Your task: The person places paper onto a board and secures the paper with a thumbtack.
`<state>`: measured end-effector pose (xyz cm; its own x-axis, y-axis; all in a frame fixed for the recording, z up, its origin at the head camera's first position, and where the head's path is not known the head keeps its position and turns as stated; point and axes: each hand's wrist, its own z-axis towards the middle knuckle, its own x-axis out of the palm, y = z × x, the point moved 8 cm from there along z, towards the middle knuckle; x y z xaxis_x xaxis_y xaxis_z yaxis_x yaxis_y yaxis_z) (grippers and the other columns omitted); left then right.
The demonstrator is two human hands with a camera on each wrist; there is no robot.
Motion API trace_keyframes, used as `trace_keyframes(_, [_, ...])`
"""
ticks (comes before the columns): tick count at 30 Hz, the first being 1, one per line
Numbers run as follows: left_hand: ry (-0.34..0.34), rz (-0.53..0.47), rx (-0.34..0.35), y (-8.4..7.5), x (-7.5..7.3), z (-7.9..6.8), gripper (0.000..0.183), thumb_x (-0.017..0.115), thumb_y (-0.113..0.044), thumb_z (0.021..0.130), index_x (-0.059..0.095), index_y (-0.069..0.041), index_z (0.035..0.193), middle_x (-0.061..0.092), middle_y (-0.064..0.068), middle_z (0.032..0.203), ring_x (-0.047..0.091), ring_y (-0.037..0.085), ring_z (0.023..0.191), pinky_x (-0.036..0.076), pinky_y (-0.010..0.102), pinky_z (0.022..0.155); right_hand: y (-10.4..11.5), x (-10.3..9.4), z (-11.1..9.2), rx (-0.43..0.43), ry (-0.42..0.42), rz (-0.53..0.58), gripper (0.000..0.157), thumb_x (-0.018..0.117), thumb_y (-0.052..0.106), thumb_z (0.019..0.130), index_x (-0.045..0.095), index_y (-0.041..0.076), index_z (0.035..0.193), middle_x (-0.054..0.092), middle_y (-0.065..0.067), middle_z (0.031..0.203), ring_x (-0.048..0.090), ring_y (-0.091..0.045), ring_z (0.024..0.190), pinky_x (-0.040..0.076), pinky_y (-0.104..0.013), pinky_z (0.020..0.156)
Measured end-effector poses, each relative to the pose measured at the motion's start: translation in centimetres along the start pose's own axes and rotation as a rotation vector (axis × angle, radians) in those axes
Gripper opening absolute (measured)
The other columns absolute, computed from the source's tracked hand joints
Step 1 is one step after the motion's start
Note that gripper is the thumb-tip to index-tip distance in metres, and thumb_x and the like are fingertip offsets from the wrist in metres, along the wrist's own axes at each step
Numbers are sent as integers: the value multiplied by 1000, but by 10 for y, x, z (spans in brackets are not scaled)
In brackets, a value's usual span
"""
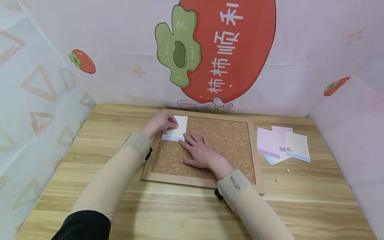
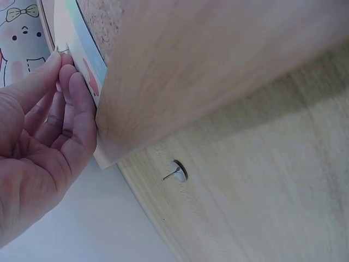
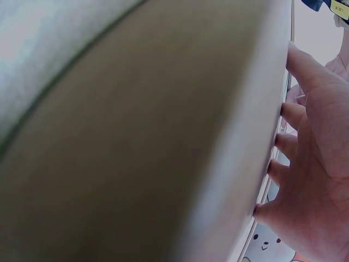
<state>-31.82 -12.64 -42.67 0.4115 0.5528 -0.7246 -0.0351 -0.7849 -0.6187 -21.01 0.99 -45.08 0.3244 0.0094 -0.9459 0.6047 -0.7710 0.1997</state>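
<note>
A wood-framed cork board (image 1: 228,143) lies on the table, with a white card (image 1: 181,123) with a blue lower strip at its upper left corner. Over that card my left hand (image 1: 163,120) pinches a thumbtack (image 2: 63,51) between thumb and fingertip, its thin pin pointing toward the card in the left wrist view. The other left fingers curl loosely beside the board's edge. My right hand (image 1: 199,153) is spread out on the cork, its fingertips pressing near the card's lower right corner. In the right wrist view the right hand's fingers (image 3: 289,144) are apart and touch the board.
Right of the board lies an overlapping group of cards: purple ones (image 1: 268,141) and a white one (image 1: 297,145). Two small thumbtacks (image 1: 282,175) rest below them. Another thumbtack (image 2: 179,171) lies pin up on the table (image 2: 262,180) left of the board. A printed backdrop (image 1: 120,73) rises behind.
</note>
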Motion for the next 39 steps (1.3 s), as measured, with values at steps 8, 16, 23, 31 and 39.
trace_keyframes(8, [7,1,-14,0,0,0,13,71,-15,93,76,-4,96,58,0,64,51,8,48,45,20,51,0,0,0,-3,-10,8,79,47,64,97,19,28,161,9,-2,171,5,-27,159,12,-63,125])
trace_keyframes(16, [2,2,-18,2,0,2,12,71,-15,93,76,-4,95,59,-1,65,53,9,49,48,23,52,-1,1,0,1,-2,8,79,47,64,97,18,28,161,8,-1,171,4,-26,159,12,-62,125])
trace_keyframes(23, [-1,6,-14,1,0,1,12,71,-16,93,76,-5,95,61,-1,66,53,9,49,46,21,51,-1,1,-1,5,1,8,79,47,64,97,18,29,161,8,-1,171,4,-25,159,12,-62,125])
trace_keyframes(31, [1,13,-21,2,1,2,13,71,-16,93,76,-5,95,59,-1,66,52,9,49,45,20,50,0,1,0,6,0,-3,79,46,64,97,18,29,161,8,-1,171,5,-26,159,12,-62,125])
trace_keyframes(39, [-16,46,-23,0,-1,1,15,72,-18,92,77,-4,95,61,-1,64,53,9,49,45,21,53,-1,1,-1,2,-10,-4,79,47,64,97,19,28,161,9,-1,171,5,-26,159,11,-62,125])
